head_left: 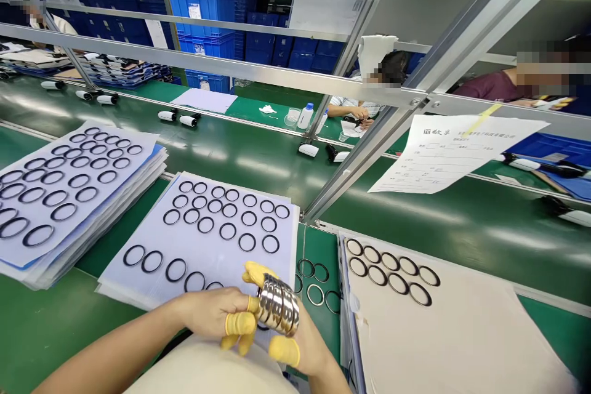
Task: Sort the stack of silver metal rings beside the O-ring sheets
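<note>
A row of shiny metal rings (278, 306), stacked side by side, is gripped in my right hand (307, 345). Its fingers are behind the stack and its thumb is in front. My left hand (221, 317) is at the left end of the stack, fingers bent, with a fingertip against the rings; whether it pinches one is hidden. Yellow finger cots cover fingertips on both hands. Under and beyond the hands lies a white sheet (157, 228) on a low pile, with rows of dark-rimmed rings (247, 242) laid flat on it.
At left stands a taller pile of sheets (115, 197) bearing more rings. Several loose rings (315, 294) lie on the green table. A beige board (443, 338) at right carries two rows of rings. Metal framing (364, 154) with a hanging paper (455, 148) crosses ahead; co-workers sit beyond the conveyor (258, 160).
</note>
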{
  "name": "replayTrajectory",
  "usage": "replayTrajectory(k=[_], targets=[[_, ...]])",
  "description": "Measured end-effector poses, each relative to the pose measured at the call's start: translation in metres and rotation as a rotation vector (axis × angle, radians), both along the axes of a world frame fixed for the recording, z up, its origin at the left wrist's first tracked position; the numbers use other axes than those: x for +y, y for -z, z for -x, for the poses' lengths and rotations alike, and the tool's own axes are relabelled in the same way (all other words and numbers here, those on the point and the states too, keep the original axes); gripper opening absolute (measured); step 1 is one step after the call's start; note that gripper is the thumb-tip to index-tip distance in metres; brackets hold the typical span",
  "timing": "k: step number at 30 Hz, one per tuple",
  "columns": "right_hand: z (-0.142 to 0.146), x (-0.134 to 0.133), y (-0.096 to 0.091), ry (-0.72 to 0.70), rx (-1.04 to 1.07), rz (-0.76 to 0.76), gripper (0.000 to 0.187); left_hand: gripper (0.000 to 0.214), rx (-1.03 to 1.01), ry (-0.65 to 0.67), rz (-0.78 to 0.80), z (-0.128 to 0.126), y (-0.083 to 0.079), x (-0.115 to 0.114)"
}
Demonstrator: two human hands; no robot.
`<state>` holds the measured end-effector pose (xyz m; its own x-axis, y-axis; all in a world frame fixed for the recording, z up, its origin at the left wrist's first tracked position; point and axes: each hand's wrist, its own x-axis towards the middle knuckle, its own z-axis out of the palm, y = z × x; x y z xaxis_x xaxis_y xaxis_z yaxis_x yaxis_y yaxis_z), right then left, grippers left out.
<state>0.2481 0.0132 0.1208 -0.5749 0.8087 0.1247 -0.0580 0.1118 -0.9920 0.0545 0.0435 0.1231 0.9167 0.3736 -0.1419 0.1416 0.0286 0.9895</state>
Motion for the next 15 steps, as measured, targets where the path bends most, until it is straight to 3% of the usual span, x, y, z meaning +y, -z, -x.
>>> replayTrajectory(k=[4,7,11,13,15], targets=[[0.005,-0.010,-0.005,0.096,0.075,0.071,0.095,0.070,-0.103,-0.199,0.009,-0.005,0.004,-0.002],[0.005,-0.019,-0.006,0.144,0.032,0.047,0.090,0.063,-0.113,-0.251,0.067,-0.011,0.005,-0.005],[0.005,-0.028,-0.006,0.175,0.011,0.074,0.092,0.041,-0.126,-0.313,0.055,-0.015,-0.007,-0.008],[0.005,-0.031,-0.004,0.196,0.011,0.067,0.075,0.035,-0.132,-0.370,-0.054,-0.014,-0.016,-0.007],[0.006,-0.031,-0.004,0.215,-0.003,0.022,0.046,0.032,-0.112,-0.417,-0.200,-0.011,-0.024,-0.006]])
